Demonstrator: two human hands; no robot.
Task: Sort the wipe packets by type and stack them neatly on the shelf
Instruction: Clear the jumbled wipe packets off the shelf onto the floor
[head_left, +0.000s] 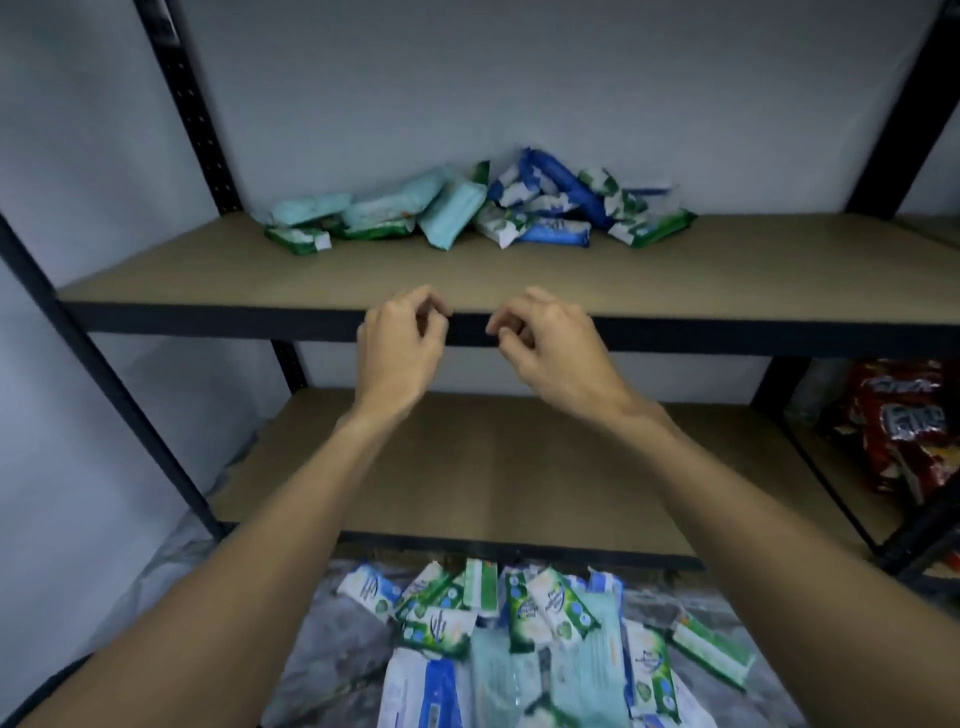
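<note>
A jumbled heap of wipe packets (478, 208) lies at the back of the upper shelf board (208, 270): pale teal ones on the left, blue-and-white ones in the middle, green-and-white ones mixed in. My left hand (400, 343) and my right hand (545, 343) hover side by side at the front edge of that shelf, fingers loosely curled, holding nothing. Both are well short of the heap. A second pile of packets (524, 644) of the same kinds lies on the floor below, between my forearms.
A bare lower shelf board (493, 467) sits under my arms. Black metal uprights (187, 104) frame the unit on both sides. Red snack bags (904, 421) fill the neighbouring shelf at the right. A grey wall stands behind.
</note>
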